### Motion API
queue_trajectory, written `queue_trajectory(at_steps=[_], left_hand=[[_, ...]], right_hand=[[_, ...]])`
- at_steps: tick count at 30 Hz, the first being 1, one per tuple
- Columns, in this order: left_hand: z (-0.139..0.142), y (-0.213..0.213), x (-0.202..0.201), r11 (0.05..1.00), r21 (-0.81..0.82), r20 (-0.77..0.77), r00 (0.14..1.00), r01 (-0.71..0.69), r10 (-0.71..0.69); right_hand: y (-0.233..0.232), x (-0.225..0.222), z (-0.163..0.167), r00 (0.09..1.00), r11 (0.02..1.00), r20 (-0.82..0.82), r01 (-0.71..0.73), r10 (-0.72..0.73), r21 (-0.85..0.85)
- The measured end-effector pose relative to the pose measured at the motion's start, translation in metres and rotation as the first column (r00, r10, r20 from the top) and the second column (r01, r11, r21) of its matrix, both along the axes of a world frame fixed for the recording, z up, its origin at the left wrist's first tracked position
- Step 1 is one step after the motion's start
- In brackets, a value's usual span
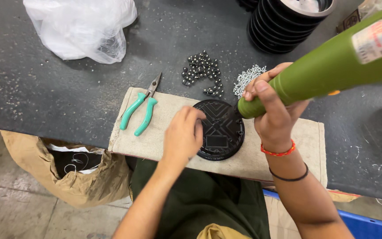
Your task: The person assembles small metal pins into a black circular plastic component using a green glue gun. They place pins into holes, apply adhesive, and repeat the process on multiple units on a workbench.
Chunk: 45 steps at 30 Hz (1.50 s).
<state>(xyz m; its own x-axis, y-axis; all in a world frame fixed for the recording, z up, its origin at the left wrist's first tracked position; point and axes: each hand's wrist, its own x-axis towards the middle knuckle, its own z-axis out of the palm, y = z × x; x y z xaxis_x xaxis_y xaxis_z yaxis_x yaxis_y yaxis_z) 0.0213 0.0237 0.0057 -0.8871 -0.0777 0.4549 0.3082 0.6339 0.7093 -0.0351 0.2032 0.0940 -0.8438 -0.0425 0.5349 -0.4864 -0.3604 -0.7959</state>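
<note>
Pressing down on a black round plate [219, 130], the left hand [182, 135] lies flat over its left edge, fingers spread, gripping nothing. The right hand [273, 110] is clenched around the nose of a green power driver [332, 62], whose tip meets the plate's far right rim. The plate sits on a beige pad [169, 119] at the near edge of the dark bench [45, 88].

Judging from this, the step in hand is driving a fastener into the plate's rim. The next move seems to call for keeping the driver in line with the fastener while the left hand stops the plate from turning.

Green-handled pliers [140, 108] lie on the pad, left of the plate. Beyond the pad, loose on the bench, are a heap of dark round pieces [202, 71] and, just right of it, a small pile of silvery screws [248, 77]. A stack of black ribbed rings [284, 22] stands at the far right.

A clear plastic bag [80, 26] rests far left on the bench; I cannot tell what it holds. Below the bench, a brown sack [80, 177] hangs open with white wiry scraps inside. A blue bin [368, 225] shows near right, contents hidden.
</note>
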Motion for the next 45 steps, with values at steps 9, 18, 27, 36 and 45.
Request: queue_trajectory(at_steps=[9,18,27,36,45], left_hand=[[-0.005,-0.057,-0.115,0.982,-0.113,-0.025,0.988,-0.154,0.152],[-0.026,-0.052,-0.118,0.976,-0.182,-0.09,0.99,-0.123,0.108],[-0.031,-0.058,-0.115,0.966,-0.258,-0.069,0.998,-0.004,-0.014],[-0.033,-0.058,-0.116,0.963,-0.269,-0.056,0.998,-0.026,0.011],[-0.033,-0.059,-0.116,0.983,-0.178,-0.071,0.997,-0.053,0.041]], right_hand=[[-0.006,-0.007,-0.011,0.999,0.989,-0.009,0.044,-0.043,0.14],[-0.01,-0.011,-0.011,0.999,0.989,0.007,0.045,-0.046,0.14],[-0.011,-0.011,0.001,0.999,0.999,0.013,-0.039,0.038,0.026],[-0.021,-0.008,-0.007,0.998,0.994,0.042,-0.055,0.052,0.095],[-0.03,-0.006,-0.01,1.0,0.986,-0.015,0.019,-0.017,0.164]])
